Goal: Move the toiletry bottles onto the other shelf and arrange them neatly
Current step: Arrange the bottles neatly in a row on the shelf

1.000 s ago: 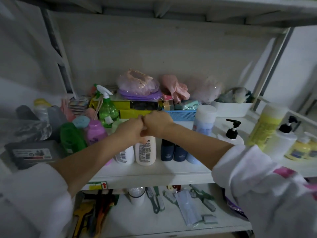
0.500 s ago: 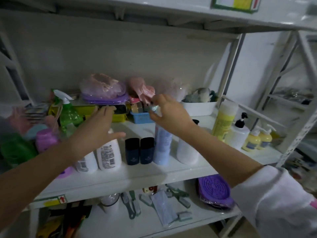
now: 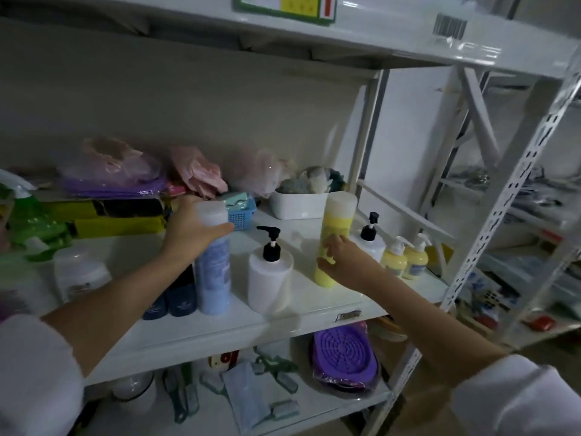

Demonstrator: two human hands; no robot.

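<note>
The fingers (image 3: 220,228) of the left hand (image 3: 191,229) wrap around the upper part of the tall blue bottle (image 3: 213,272), just under its white cap, thumb in front and the rest curled behind it; the grip looks closed on the bottle, which stands upright on the middle shelf (image 3: 314,306). The fingers (image 3: 330,243) of the right hand (image 3: 341,259) are spread partly open against the lower half of the tall yellow bottle (image 3: 338,234), touching its front, the thumb below; whether they have closed fully around it cannot be told. That bottle stands upright too, further right on the same shelf.

Between the two bottles stands a white pump bottle (image 3: 268,278) with a black pump head. Just left of the blue bottle sit two dark navy containers (image 3: 176,302), each with a small pale mark that is too blurred to read. Right of the yellow bottle come another white pump bottle (image 3: 371,243) with a black head, then two small yellow pump bottles (image 3: 404,259) with bluish labels, unreadable. A white bottle (image 3: 80,272) further left carries a label that is also too blurred.

Behind, a blue basket (image 3: 240,215), a white tub (image 3: 298,204) and pink bags (image 3: 198,171) line the back. On the upper shelf edge are a green-bordered yellow and red tag (image 3: 284,7) and a barcode sticker (image 3: 449,26); no writing on them can be made out. The lower shelf holds a purple ridged mat (image 3: 344,354).
</note>
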